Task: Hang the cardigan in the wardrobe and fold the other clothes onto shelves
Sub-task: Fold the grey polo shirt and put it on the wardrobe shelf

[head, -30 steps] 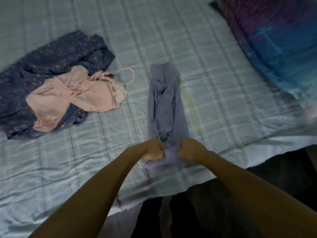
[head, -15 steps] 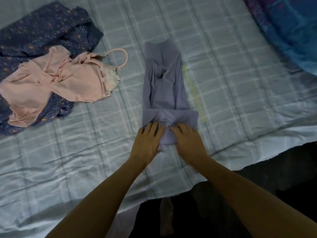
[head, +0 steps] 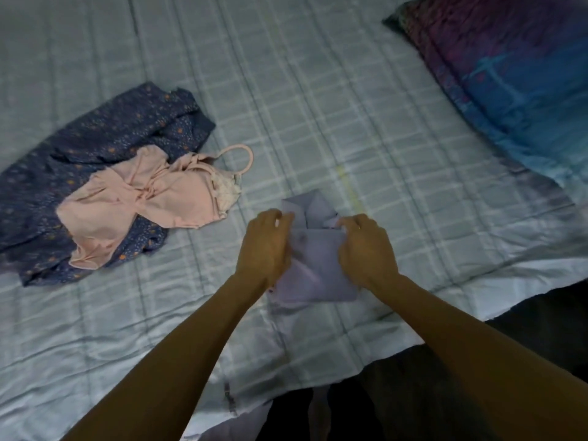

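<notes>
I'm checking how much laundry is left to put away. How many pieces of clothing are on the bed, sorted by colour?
Lilac garment: 1
Pink top: 1
Navy dotted garment: 1
Total: 3

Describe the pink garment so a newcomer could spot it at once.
Start at the pale checked bedspread and look left, where a dark blue speckled garment lies crumpled. The pink top lies on that. It alone is plain pink with a thin strap loop, unlike the lilac piece.
</notes>
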Action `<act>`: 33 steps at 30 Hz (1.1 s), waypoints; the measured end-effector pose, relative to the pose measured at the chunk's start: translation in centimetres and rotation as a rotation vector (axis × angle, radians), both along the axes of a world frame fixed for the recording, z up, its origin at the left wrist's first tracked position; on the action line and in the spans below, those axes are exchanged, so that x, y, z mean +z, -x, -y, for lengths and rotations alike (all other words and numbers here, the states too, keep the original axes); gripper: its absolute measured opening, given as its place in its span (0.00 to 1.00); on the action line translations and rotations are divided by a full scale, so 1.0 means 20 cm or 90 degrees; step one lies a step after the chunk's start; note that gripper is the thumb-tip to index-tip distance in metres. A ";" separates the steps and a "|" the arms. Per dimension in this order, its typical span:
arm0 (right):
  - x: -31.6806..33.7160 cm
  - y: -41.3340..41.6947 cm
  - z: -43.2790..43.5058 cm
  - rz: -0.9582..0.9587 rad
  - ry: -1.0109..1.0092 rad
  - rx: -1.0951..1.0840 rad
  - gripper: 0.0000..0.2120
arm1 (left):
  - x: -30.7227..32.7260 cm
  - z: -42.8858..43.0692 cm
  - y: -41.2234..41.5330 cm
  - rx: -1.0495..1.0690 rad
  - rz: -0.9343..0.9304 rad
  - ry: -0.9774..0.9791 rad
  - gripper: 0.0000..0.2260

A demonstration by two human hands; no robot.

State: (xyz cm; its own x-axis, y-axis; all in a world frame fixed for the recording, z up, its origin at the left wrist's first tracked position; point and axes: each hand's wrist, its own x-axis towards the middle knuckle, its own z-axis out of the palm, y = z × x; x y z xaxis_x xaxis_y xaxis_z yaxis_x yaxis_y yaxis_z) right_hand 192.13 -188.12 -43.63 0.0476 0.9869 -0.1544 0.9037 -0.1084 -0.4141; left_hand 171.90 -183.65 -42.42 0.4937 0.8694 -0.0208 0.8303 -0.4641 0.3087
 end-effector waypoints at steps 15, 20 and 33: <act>-0.37 0.11 0.11 -0.113 0.021 0.128 0.19 | -0.37 0.20 -0.10 -0.072 -0.051 0.211 0.19; -0.13 0.04 -0.13 -0.067 -0.035 0.031 0.19 | -0.08 -0.09 -0.07 0.062 0.062 0.318 0.20; -0.47 0.09 -0.22 0.076 -0.062 0.178 0.39 | -0.50 -0.11 -0.12 -0.068 -0.062 -0.062 0.31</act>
State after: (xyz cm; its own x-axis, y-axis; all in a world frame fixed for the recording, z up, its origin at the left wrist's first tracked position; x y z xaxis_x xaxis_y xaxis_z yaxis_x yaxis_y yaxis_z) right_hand 190.41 -183.80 -53.09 -0.2160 0.9740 -0.0686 0.9355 0.1863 -0.3002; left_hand 174.39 -181.39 -52.42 0.5827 0.8126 0.0087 0.7988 -0.5747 0.1777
